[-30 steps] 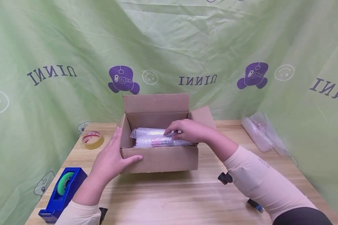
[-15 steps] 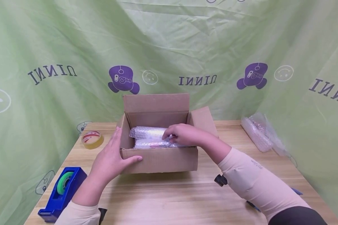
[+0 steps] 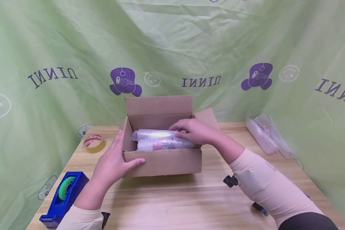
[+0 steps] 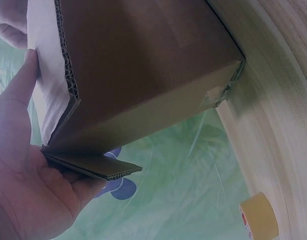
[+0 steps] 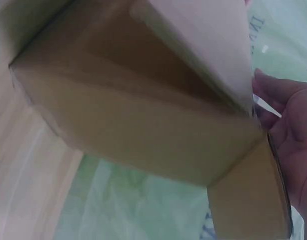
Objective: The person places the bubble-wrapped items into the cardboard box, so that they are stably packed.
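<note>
An open cardboard box (image 3: 162, 163) stands in the middle of the table in the head view. My left hand (image 3: 111, 162) holds its left front corner, thumb on the front flap (image 4: 48, 80) and fingers behind the side flap (image 4: 96, 166). Inside lie two rolls wrapped in bubble wrap, a rear one (image 3: 152, 134) and a front one (image 3: 158, 144) with a pinkish patch showing through. My right hand (image 3: 194, 130) reaches in from the right, its fingers resting over the front roll's right part. The right wrist view shows the hand behind the cardboard, contact mostly hidden.
A roll of clear tape (image 3: 94, 143) lies at the back left. Nearer on the left stands a blue tape dispenser (image 3: 66, 198) with a green wheel. More bubble wrap (image 3: 264, 135) is at the back right. A small dark-blue object (image 3: 260, 208) lies beside the right sleeve.
My right hand went lower and left into the box half a second ago, then came back up and right. The front roll sank and rose again. My left hand stayed put.
</note>
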Tool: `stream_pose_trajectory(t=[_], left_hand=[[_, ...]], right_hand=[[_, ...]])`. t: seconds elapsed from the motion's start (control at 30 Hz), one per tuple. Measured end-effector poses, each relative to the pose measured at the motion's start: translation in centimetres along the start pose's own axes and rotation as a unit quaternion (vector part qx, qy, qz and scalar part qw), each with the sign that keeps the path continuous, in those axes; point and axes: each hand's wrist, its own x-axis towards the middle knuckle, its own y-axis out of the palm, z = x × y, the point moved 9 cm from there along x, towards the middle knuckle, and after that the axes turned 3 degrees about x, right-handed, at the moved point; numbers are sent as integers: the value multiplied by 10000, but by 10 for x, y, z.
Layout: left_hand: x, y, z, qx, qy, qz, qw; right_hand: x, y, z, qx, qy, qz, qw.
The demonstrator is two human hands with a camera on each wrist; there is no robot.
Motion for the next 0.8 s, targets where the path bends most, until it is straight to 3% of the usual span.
stream_pose_trajectory(t=[0.1,0.23,0.5,0.6,0.8], left_hand=[[0,-1,-1,-10,14,-10,10000],[1,-2,-2,0,46,-33,10000],[2,-2,-1,28,62,-55,10000],[2,-2,0,27,36,-42,10000],[2,-1,0,39,57,-51,10000]], right_hand=[[-8,-25,-10,297,255,-452,9982],[-25,-65,-30,562,709,-1166,9890],[-76,-131,-98,163,1668,-2283,9591],[-97,-142,-129,25,2159,-2401,9464],[-135,-140,-185,-166,3062,-2103,9283]])
